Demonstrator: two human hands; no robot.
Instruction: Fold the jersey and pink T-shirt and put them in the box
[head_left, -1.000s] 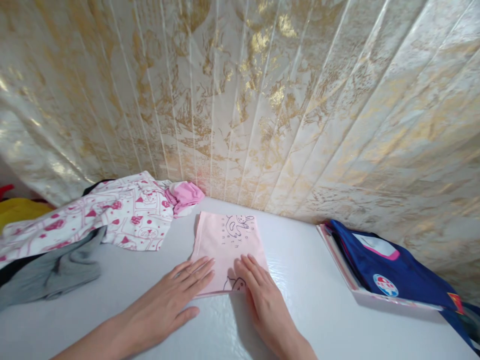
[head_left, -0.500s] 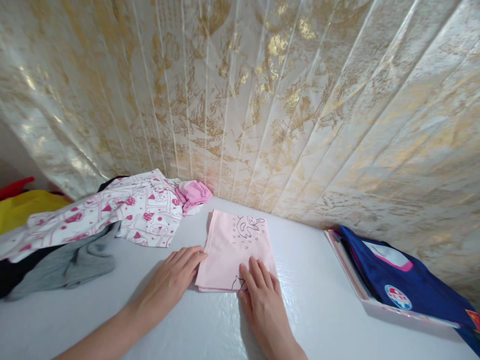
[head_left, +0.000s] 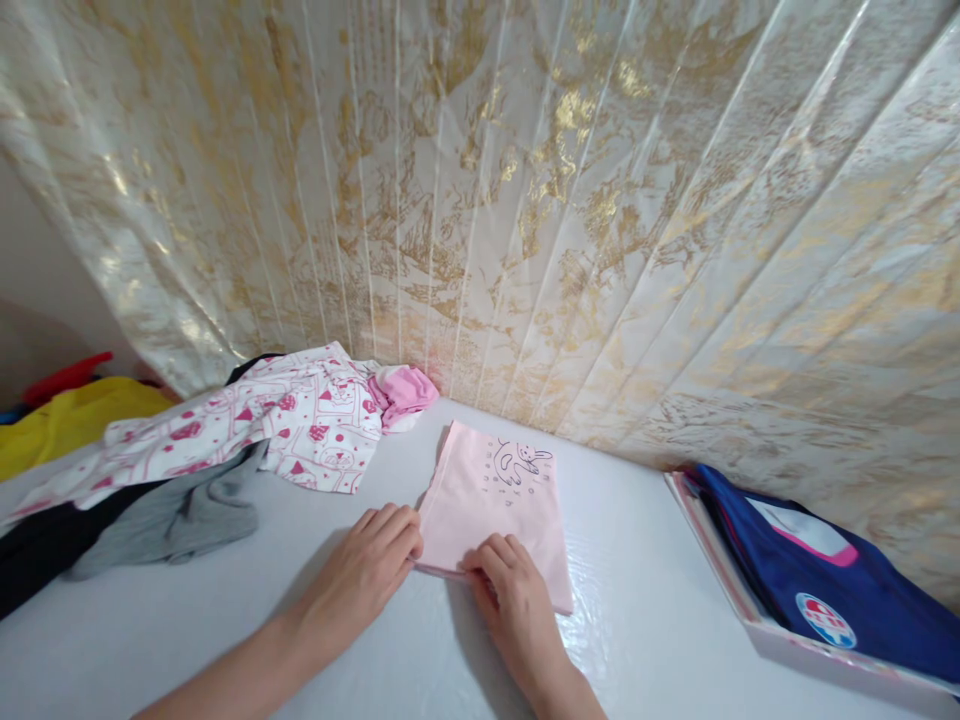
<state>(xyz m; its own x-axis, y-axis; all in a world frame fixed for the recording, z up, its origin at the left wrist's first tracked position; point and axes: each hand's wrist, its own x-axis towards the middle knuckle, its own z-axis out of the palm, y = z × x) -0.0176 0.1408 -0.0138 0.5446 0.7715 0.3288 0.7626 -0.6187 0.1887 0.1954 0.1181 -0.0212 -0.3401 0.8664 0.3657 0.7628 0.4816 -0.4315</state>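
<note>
A pale pink folded garment (head_left: 465,500) with a dark line-drawn rabbit and lettering lies on the white tabletop in front of me. My left hand (head_left: 375,555) is closed at its near left corner, with the thumb tucked under the fingers. Along the near edge, my right hand (head_left: 514,595) pinches the cloth between thumb and bent fingers. The garment's near right corner lies flat beyond my right hand. Whether it is a top or trousers cannot be told from this fold.
To the left lie a white garment with pink print (head_left: 322,425), a grey garment (head_left: 180,520), a bunched pink cloth (head_left: 409,395) and a yellow cloth (head_left: 82,425). At right is a folded stack topped by a navy garment (head_left: 847,570). A gold-patterned covering (head_left: 525,200) rises behind.
My right hand has slid from lying flat on the garment to its near edge and curled into a pinch. My left fingers have closed on the near left corner. The view has shifted slightly.
</note>
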